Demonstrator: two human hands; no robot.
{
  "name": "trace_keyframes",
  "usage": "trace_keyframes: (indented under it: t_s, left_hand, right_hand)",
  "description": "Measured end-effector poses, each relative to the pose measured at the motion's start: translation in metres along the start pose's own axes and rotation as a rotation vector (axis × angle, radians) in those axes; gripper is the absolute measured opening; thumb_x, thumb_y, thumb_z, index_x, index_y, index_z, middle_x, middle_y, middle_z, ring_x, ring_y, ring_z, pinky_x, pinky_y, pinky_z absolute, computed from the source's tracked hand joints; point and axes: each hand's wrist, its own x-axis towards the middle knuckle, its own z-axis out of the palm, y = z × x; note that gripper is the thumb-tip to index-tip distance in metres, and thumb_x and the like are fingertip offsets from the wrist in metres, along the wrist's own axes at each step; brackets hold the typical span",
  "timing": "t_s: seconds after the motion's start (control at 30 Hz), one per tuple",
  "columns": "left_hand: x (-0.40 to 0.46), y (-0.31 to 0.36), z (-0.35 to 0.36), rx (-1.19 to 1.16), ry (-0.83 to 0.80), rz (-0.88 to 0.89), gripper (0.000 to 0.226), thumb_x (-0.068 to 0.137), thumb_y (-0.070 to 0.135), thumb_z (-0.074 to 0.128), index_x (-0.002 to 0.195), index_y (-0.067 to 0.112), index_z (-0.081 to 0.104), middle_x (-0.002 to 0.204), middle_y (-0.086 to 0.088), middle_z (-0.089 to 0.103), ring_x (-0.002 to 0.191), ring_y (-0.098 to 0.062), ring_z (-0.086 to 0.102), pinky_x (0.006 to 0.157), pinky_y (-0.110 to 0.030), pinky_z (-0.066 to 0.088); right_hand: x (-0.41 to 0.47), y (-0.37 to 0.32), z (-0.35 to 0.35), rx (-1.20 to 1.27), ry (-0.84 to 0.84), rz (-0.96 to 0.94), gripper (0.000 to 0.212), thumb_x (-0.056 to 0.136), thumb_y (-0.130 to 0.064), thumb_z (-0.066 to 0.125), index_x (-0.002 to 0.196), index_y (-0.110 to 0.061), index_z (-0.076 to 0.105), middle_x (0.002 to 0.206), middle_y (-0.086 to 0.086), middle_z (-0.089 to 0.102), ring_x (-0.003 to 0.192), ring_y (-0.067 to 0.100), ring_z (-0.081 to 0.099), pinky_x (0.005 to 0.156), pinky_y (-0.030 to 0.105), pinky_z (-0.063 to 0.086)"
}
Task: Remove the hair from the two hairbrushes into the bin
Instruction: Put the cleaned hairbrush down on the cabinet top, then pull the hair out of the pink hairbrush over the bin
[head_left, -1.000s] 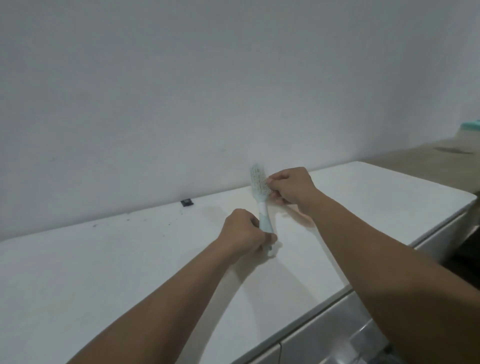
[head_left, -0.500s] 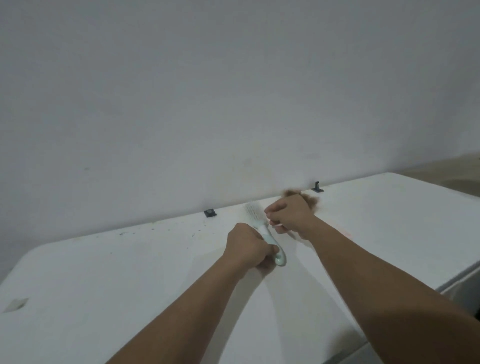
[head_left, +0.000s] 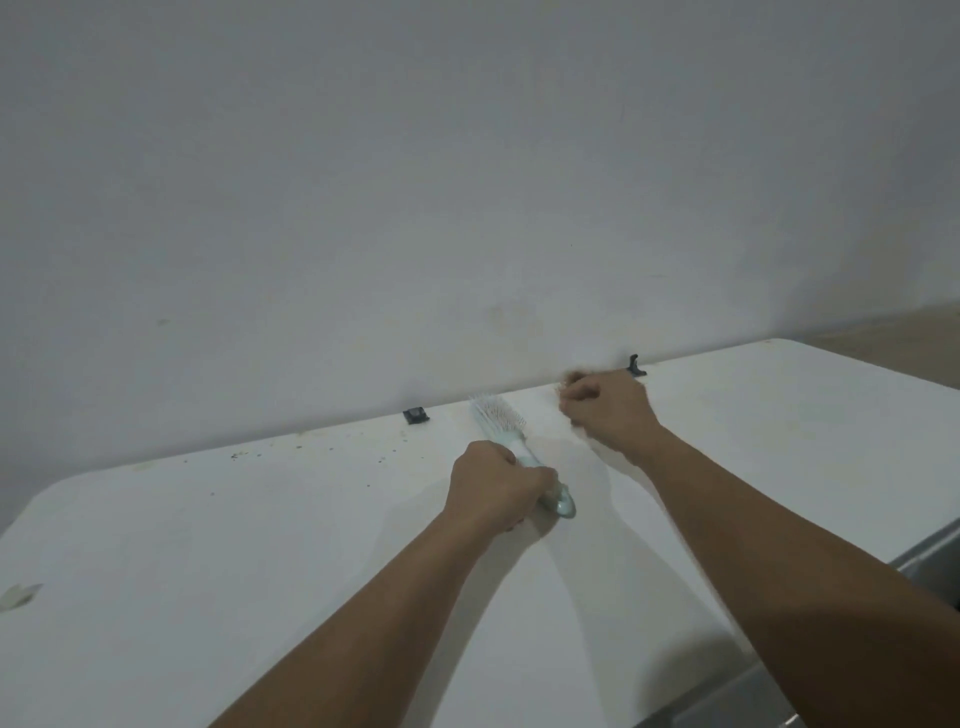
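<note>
From my remote seat, nearest to me my left hand (head_left: 498, 480) has its fingers wrapped around the handle of the pale green hairbrush (head_left: 511, 441), whose bristle head angles away toward eleven o'clock above the white tabletop (head_left: 208, 545). Half a second ago my right hand (head_left: 605, 410) was pinching at those bristles; now it has pulled off toward two o'clock, apart from the brush, its fingers curled round a brown tuft of hair (head_left: 571, 378) (blurred, so I can't say how much). I judge this pull succeeded, though some strands may remain. Neither the bin nor the second brush is in view, so the tuft has yet to be dropped. Farther back, two small dark clips (head_left: 415, 414) sit along the wall edge.
</note>
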Motion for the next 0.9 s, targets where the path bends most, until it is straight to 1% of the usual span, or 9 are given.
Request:
trace_keyframes:
  t_s: [0.07,0.13,0.2,0.27,0.37,0.5,0.63,0.73,0.9]
  left_hand:
    - [0.0,-0.001,0.004,0.014,0.066,0.031,0.038,0.071,0.036,0.077,0.061,0.016,0.046,0.062,-0.001,0.05,0.056,-0.023,0.054,0.055,-0.03,0.045]
    - [-0.004,0.001,0.008,0.054,0.148,0.069,0.034,0.076,0.041,0.075,0.081,0.015,0.054,0.083,-0.001,0.056,0.079,-0.026,0.063,0.072,-0.036,0.053]
    - [-0.008,0.005,0.012,0.124,0.227,0.104,0.04,0.083,0.041,0.069,0.108,0.013,0.056,0.107,-0.002,0.053,0.101,-0.026,0.06,0.085,-0.034,0.047]
    - [-0.009,0.009,0.017,0.21,0.278,0.163,0.046,0.086,0.04,0.064,0.122,0.012,0.056,0.118,-0.002,0.053,0.109,-0.024,0.057,0.085,-0.031,0.042]
    - [-0.007,0.014,0.025,0.287,0.248,0.221,0.035,0.086,0.033,0.063,0.116,0.014,0.063,0.112,-0.001,0.064,0.112,-0.023,0.056,0.09,-0.034,0.047]
    - [0.0,0.022,0.031,0.353,0.234,0.296,0.026,0.085,0.026,0.061,0.105,0.013,0.07,0.101,-0.004,0.069,0.108,-0.024,0.055,0.09,-0.04,0.048]
    - [0.011,0.032,0.041,0.515,0.2,0.386,0.028,0.089,0.026,0.057,0.11,0.011,0.068,0.106,-0.006,0.071,0.111,-0.027,0.051,0.092,-0.038,0.045]
    - [0.022,0.041,0.052,0.595,0.163,0.403,0.035,0.091,0.035,0.056,0.106,0.006,0.068,0.103,-0.011,0.071,0.109,-0.03,0.054,0.089,-0.038,0.046]
    - [0.042,0.053,0.071,0.585,0.117,0.334,0.056,0.09,0.054,0.057,0.098,0.0,0.065,0.101,-0.017,0.069,0.099,-0.034,0.063,0.068,-0.034,0.041]
  right_hand:
    - [-0.002,0.004,-0.013,-0.152,0.136,-0.008,0.012,0.077,-0.011,0.065,0.079,-0.01,0.077,0.088,0.005,0.074,0.085,0.023,0.067,0.083,0.035,0.054]
    - [-0.005,0.009,-0.024,-0.229,0.197,0.059,0.011,0.074,-0.014,0.065,0.08,-0.015,0.074,0.088,0.005,0.072,0.085,0.025,0.066,0.08,0.035,0.055]
    - [-0.006,0.016,-0.032,-0.315,0.138,0.127,0.011,0.073,-0.019,0.064,0.08,-0.014,0.071,0.084,0.007,0.069,0.08,0.027,0.065,0.071,0.034,0.055]
    - [-0.005,0.022,-0.038,-0.395,0.055,0.186,0.015,0.074,-0.018,0.061,0.084,-0.01,0.069,0.082,0.007,0.067,0.075,0.025,0.063,0.061,0.028,0.049]
    - [-0.002,0.027,-0.043,-0.404,0.047,0.197,0.018,0.078,-0.014,0.053,0.086,-0.006,0.067,0.082,0.008,0.065,0.077,0.026,0.063,0.056,0.026,0.044]
    - [0.003,0.03,-0.046,-0.387,-0.04,0.138,0.026,0.077,-0.007,0.051,0.086,-0.008,0.075,0.094,0.008,0.074,0.087,0.026,0.068,0.078,0.037,0.058]
    - [0.005,0.03,-0.048,-0.292,-0.071,0.14,0.022,0.074,-0.003,0.058,0.07,-0.018,0.074,0.077,0.002,0.071,0.077,0.024,0.065,0.079,0.04,0.058]
    - [0.009,0.032,-0.05,-0.26,-0.065,0.152,0.012,0.071,-0.005,0.064,0.068,-0.01,0.075,0.065,0.0,0.064,0.066,0.021,0.059,0.076,0.038,0.058]
    - [0.022,0.044,-0.054,-0.215,0.156,0.201,0.019,0.074,-0.013,0.067,0.09,-0.004,0.068,0.093,0.011,0.071,0.09,0.032,0.066,0.079,0.035,0.053]
